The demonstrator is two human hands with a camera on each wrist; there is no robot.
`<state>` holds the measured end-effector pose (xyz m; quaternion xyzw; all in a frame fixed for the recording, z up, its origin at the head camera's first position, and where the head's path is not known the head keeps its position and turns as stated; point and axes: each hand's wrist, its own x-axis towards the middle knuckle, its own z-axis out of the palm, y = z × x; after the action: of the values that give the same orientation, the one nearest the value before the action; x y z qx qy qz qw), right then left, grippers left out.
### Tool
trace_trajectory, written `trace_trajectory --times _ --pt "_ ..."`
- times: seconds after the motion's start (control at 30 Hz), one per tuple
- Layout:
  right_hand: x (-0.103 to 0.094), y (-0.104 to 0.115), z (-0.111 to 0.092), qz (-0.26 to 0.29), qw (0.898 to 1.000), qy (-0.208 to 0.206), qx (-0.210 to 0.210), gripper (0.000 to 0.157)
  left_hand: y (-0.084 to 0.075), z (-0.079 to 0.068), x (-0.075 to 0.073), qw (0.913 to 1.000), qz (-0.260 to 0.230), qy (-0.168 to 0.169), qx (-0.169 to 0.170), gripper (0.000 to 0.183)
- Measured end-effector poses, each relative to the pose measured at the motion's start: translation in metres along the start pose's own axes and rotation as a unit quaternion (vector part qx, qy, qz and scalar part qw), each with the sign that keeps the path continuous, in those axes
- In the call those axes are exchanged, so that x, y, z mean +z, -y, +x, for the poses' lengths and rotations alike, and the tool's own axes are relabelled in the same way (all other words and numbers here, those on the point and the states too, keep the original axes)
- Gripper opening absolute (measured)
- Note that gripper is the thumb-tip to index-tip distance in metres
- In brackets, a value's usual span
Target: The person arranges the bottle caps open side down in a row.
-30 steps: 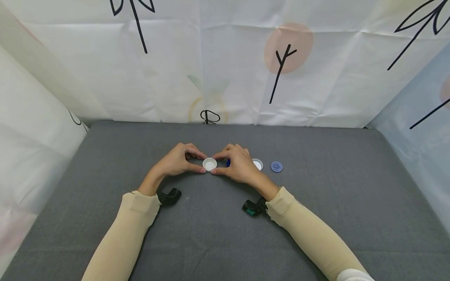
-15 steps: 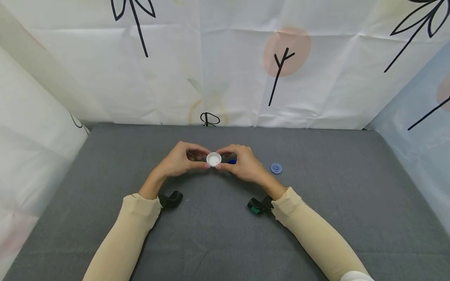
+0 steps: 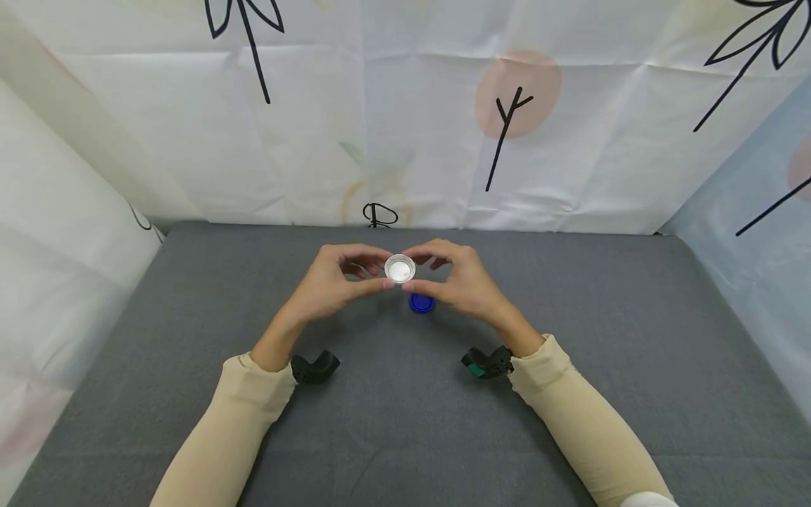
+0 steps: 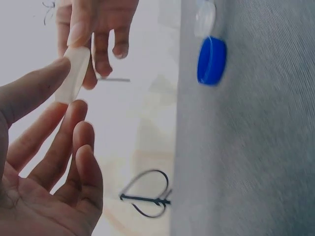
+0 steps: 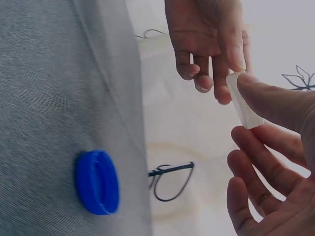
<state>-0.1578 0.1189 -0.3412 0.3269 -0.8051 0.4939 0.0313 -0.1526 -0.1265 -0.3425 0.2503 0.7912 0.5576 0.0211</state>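
A white bottle cap (image 3: pixel 400 269) is held up off the table between both hands, its hollow side facing the head camera. My left hand (image 3: pixel 326 282) pinches its left edge between thumb and forefinger. On the opposite edge, the thumb and forefinger of my right hand (image 3: pixel 465 278) do the same. Both wrist views show the white cap (image 4: pixel 75 73) edge-on, with the other fingers loosely bent. A dark blue bottle cap (image 3: pixel 421 303) lies on the grey table just below the hands, near the right thumb.
Behind the blue cap, the left wrist view shows a pale translucent cap (image 4: pixel 204 18) on the table. Grey cloth covers the table (image 3: pixel 393 422). A white printed curtain (image 3: pixel 418 141) hangs along its back edge.
Both hands have raised the white cap off the table, moving it up and rightward in the head view. The blue cap has come into full sight; the right hand and wrist now cover the caps on the right.
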Motion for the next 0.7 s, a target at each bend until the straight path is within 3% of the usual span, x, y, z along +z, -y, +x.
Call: trace_trajectory --times 0.27,0.7 --pt "-0.0081 0.0042 -0.0007 -0.005 0.999 -0.004 -0.040 0.039 -0.0112 -0.0009 0.0037 0.9993 -0.026 -0.015 0.021 0.032" --pt "-0.0035 0.0051 -0.0011 0.005 0.998 -0.026 -0.052 0.041 -0.0106 0.0002 0.0024 0.9924 -0.097 -0.013 -0.074 0.022"
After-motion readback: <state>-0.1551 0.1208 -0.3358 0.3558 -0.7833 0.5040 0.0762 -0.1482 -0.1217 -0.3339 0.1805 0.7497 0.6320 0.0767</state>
